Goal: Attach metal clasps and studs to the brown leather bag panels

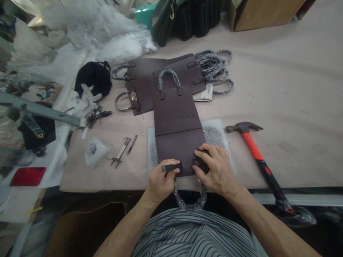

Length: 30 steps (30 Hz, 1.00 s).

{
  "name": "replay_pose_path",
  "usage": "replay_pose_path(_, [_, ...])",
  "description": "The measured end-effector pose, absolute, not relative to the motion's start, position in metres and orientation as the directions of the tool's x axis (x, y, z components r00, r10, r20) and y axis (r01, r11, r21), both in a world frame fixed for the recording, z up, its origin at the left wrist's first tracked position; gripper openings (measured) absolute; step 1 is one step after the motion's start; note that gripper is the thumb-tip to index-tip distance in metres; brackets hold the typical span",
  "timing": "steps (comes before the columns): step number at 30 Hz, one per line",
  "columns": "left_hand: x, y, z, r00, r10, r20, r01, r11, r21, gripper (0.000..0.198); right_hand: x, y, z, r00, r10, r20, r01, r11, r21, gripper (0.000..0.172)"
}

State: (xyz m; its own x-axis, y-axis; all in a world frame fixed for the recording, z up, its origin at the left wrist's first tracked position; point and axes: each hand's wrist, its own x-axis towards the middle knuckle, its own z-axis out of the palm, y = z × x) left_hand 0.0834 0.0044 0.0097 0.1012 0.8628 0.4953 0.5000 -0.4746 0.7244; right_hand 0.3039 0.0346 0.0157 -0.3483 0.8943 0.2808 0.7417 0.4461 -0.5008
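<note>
A long dark brown leather bag panel (179, 144) lies flat, its near end at the table edge. Pinched in the fingers of my left hand (161, 181) is a short dark metal punch (170, 167), tilted nearly flat, its tip beside a small light spot on the leather. My right hand (217, 167) grips the panel's right edge, thumb and fingers around a small dark outlined tab (197, 162). What lies under that palm is hidden. A plastic-wrapped handle (190, 206) hangs over the table edge between my wrists.
A hammer (252, 144) lies right, its handle past the edge. Left are calipers (121, 152), a slim metal rod (132, 145) and a plastic bag (95, 152). Under the panel is a pale board (216, 132). Behind lie several bag panels (144, 85) and a cardboard box (264, 14).
</note>
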Motion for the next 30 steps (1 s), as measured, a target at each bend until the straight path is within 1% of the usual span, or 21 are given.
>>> replay_pose_path(2, [0.082, 0.004, 0.010, 0.117, 0.857, 0.501, 0.499, -0.487, 0.717, 0.012, 0.304, 0.034, 0.016, -0.346, 0.895, 0.282, 0.742, 0.445, -0.501, 0.036])
replay_pose_path(6, [0.081, 0.002, 0.013, 0.311, 0.743, 0.593, 0.499, -0.659, 0.563, 0.023, 0.305, 0.034, 0.015, -0.350, 0.894, 0.280, 0.740, 0.446, -0.503, 0.036])
replay_pose_path(7, [0.081, 0.002, 0.013, 0.314, 0.743, 0.591, 0.497, -0.659, 0.564, 0.023, 0.305, 0.034, 0.015, -0.350, 0.894, 0.278, 0.740, 0.446, -0.503, 0.036])
replay_pose_path(8, [0.082, 0.001, 0.012, 0.256, 0.780, 0.571, 0.503, -0.612, 0.610, 0.022, 0.305, 0.034, 0.015, -0.350, 0.895, 0.277, 0.741, 0.446, -0.503, 0.036])
replay_pose_path(11, [0.085, -0.002, 0.009, -0.071, 0.911, 0.406, 0.448, -0.335, 0.829, 0.016, 0.305, 0.034, 0.015, -0.350, 0.894, 0.281, 0.741, 0.447, -0.501, 0.036])
replay_pose_path(12, [0.086, -0.002, 0.008, -0.125, 0.924, 0.362, 0.420, -0.281, 0.863, 0.015, 0.305, 0.035, 0.015, -0.350, 0.893, 0.282, 0.741, 0.448, -0.500, 0.036])
replay_pose_path(13, [0.086, -0.002, 0.007, -0.128, 0.929, 0.348, 0.405, -0.272, 0.873, 0.014, 0.305, 0.035, 0.015, -0.350, 0.893, 0.283, 0.741, 0.448, -0.501, 0.036])
replay_pose_path(16, [0.087, -0.001, 0.008, -0.005, 0.915, 0.404, 0.400, -0.368, 0.839, 0.014, 0.305, 0.035, 0.015, -0.346, 0.895, 0.280, 0.742, 0.444, -0.503, 0.037])
replay_pose_path(22, [0.091, 0.002, 0.011, 0.103, 0.862, 0.497, 0.437, -0.488, 0.756, 0.018, 0.305, 0.035, 0.014, -0.349, 0.894, 0.282, 0.738, 0.448, -0.504, 0.038])
replay_pose_path(30, [0.091, 0.002, 0.007, 0.155, 0.844, 0.514, 0.468, -0.521, 0.713, 0.022, 0.305, 0.034, 0.016, -0.347, 0.893, 0.287, 0.738, 0.449, -0.503, 0.036])
